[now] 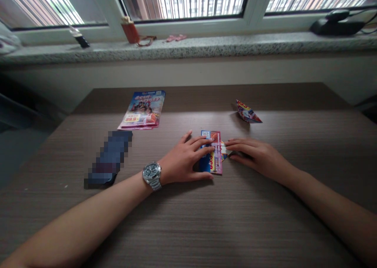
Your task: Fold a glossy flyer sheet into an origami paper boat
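A folded glossy paper flyer (214, 153) in blue, pink and yellow lies on the wood-grain table (206, 225) between my hands. My left hand (184, 160), with a steel wristwatch (152, 175) on its wrist, presses on the flyer's left part with spread fingers. My right hand (253, 154) comes in from the right, its fingertips at a pale folded flap (224, 150) on the flyer's right edge. A stack of printed flyers (143, 109) lies farther off to the left, and a folded paper boat shape (248, 112) lies to the far right.
A pixelated dark rectangular object (108, 159) lies left of my left hand. Behind the table are a wall and a granite windowsill (188, 50) holding a red cup (130, 31), a small dark bottle (79, 37) and a black device (337, 22).
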The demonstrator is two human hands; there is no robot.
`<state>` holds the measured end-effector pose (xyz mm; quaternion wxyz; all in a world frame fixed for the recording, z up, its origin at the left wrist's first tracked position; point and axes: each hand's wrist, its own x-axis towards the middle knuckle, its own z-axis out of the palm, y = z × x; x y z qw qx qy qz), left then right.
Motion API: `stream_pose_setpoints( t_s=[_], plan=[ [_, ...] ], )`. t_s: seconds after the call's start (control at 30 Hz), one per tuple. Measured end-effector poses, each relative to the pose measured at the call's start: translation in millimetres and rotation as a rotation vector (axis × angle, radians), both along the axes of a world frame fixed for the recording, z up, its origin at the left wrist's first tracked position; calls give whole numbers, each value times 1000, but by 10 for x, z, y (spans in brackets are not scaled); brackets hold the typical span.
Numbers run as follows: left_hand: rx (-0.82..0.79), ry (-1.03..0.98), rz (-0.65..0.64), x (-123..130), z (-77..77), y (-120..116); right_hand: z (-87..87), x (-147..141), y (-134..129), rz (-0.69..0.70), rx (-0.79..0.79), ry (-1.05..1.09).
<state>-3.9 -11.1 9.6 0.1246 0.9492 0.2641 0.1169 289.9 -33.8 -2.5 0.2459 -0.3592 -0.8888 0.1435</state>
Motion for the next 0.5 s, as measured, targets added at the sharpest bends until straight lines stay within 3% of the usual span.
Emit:
stream_pose_setpoints(
  t_s=[0.5],
  plan=[
    [6, -11, -7, 0, -17, 5, 46, -6, 1, 24, 90, -43]
  ],
)
